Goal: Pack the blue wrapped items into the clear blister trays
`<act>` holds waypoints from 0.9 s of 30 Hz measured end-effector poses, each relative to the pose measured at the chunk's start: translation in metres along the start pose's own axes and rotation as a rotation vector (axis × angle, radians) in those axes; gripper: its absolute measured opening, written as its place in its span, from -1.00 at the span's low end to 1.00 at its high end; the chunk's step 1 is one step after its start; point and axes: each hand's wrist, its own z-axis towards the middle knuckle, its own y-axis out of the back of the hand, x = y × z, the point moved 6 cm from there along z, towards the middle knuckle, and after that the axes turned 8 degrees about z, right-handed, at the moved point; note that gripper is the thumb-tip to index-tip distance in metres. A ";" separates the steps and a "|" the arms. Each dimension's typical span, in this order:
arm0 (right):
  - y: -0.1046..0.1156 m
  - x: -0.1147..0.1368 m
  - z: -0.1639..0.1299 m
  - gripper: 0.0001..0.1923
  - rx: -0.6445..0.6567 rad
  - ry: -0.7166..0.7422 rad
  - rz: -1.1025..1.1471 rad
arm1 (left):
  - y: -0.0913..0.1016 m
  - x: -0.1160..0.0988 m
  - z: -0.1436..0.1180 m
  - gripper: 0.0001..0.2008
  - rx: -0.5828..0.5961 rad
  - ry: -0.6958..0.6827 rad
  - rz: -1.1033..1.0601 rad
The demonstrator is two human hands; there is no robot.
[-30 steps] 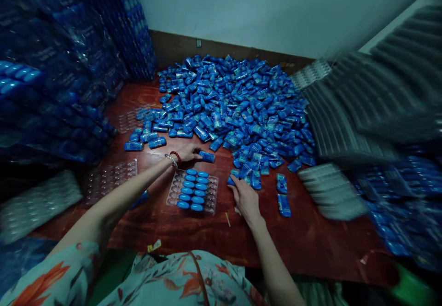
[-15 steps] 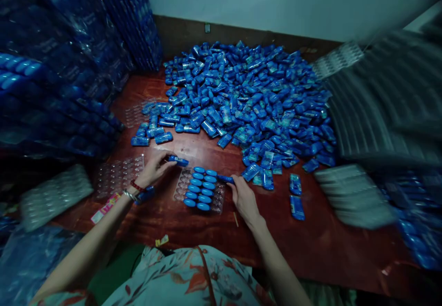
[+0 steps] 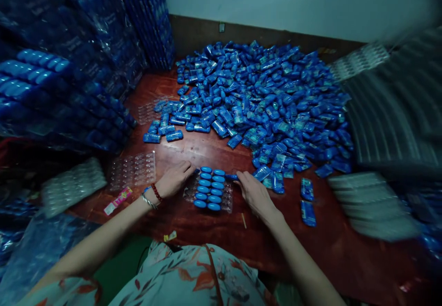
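On red table [image 3: 193, 152]: both hands at clear tray [image 3: 210, 191]; right hand [image 3: 253, 195] pinches blue piece [image 3: 230, 176]; left hand [image 3: 174, 180] grip unclear.

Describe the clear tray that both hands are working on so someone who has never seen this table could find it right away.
Start from the big heap of blue packets on the red-brown table and come toward the person's near edge. The clear tray lies flat between the left hand and the right hand. Unlike the empty clear tray to its left, its pockets hold two rows of blue pieces.
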 end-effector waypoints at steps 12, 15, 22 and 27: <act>0.005 0.032 0.026 -0.74 0.386 -0.030 -0.204 | 0.010 -0.012 0.023 -0.79 0.128 -0.008 0.105; -0.002 0.037 0.031 -0.73 0.330 -0.052 -0.245 | 0.007 -0.011 0.020 -0.78 0.113 0.049 0.076; 0.017 -0.001 0.022 -0.69 0.145 -0.132 0.089 | 0.012 0.015 0.016 -0.66 0.012 -0.026 -0.127; 0.028 -0.055 0.067 -0.65 -0.113 -0.334 0.149 | 0.019 0.089 0.032 -0.70 -0.072 0.335 -0.124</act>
